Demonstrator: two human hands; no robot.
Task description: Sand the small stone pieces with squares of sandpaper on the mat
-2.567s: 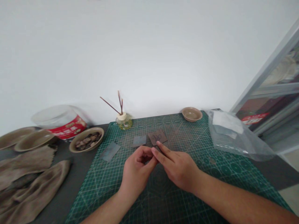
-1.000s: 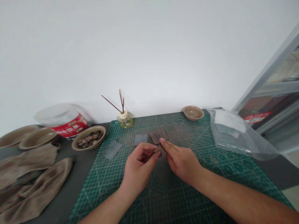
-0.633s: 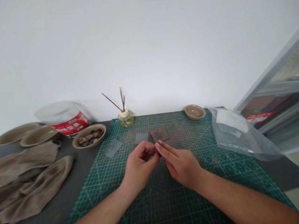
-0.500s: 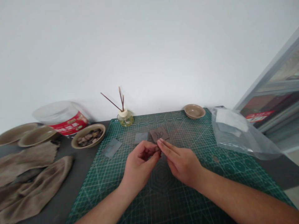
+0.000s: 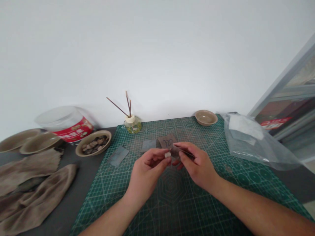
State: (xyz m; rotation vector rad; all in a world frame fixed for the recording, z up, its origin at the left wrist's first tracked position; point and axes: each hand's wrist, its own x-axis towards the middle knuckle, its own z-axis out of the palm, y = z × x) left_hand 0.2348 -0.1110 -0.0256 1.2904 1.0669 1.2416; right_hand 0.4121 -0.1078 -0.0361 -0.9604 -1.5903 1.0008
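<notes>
My left hand (image 5: 147, 170) is closed, with a small pale stone (image 5: 167, 154) pinched between thumb and fingers. My right hand (image 5: 197, 164) grips a thin grey-brown piece of sandpaper (image 5: 175, 151), whose edge is beside the stone; whether they touch I cannot tell. Just behind both hands, a brown sandpaper square (image 5: 166, 141) with handwritten digits, apparently 320, lies on the green cutting mat (image 5: 108, 190). To its left are a grey square sheet (image 5: 149, 144) and another grey sheet (image 5: 118, 156).
At the left stand a bowl of stones (image 5: 94, 144), a clear jar with a red label (image 5: 73, 132), two more bowls and brown cloths (image 5: 46, 196). A reed diffuser (image 5: 133, 124) and a small bowl (image 5: 206, 118) are near the wall. A plastic bag (image 5: 256, 141) lies right.
My right hand has shifted slightly right and turned, so the sandpaper in it now shows. The pale stone in my left hand has come into view; that hand has barely moved.
</notes>
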